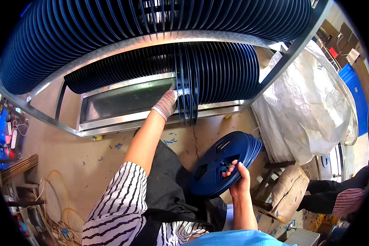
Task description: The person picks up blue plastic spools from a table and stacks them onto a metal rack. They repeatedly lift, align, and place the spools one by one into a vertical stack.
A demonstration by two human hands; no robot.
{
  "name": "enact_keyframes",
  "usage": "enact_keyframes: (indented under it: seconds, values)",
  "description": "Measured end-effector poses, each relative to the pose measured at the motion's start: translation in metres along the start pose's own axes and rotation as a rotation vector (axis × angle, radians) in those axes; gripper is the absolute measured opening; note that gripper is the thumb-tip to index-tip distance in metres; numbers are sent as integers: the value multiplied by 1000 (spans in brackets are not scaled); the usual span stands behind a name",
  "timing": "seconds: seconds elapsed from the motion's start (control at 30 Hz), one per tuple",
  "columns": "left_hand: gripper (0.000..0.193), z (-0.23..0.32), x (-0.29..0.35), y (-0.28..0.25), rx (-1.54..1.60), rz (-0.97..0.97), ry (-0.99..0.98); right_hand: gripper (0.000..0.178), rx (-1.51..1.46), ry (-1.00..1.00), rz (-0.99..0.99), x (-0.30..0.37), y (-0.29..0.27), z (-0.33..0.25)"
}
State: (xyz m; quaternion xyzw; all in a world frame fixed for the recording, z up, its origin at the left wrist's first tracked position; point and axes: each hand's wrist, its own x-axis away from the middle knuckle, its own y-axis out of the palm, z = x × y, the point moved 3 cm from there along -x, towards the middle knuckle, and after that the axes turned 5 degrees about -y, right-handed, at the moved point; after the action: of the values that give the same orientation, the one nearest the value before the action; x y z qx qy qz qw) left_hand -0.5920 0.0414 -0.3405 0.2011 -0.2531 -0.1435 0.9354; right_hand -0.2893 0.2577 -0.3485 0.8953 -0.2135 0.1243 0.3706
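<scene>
At twelve o'clock the rack point(217, 36) holds an upper disc row point(69, 45) and a lower disc row point(229, 74), the left hand point(166, 105) at the latter; toward five o'clock a disc stack point(211, 164) sits in the right hand point(240, 176), the stool point(291, 190) at four, the sack point(307, 102) at three.

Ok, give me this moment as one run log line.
left hand: gloved, at lower disc row | right hand: bare, gripping blue disc stack | floor: scattered blue scraps
</scene>
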Motion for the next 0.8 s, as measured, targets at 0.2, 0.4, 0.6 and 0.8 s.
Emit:
enact_keyframes:
  seconds: [0.2, 0.4, 0.6, 0.8]
  values:
    - [17, -8, -11, -20, 49, -147, -26, 24, 1, 4, 24, 3, 1, 0]
    - [20, -2, -13, -49, 24, -271, 66, 24, 11, 9, 2, 6, 6, -4]
    - [22, 21, 5, -56, -76, -193, 205, 24, -6, 16, -7, 7, 6, -5]
    - [22, 22, 5, -56, -14, -192, 145, 25, 2, 20, -10, 5, 4, -6]
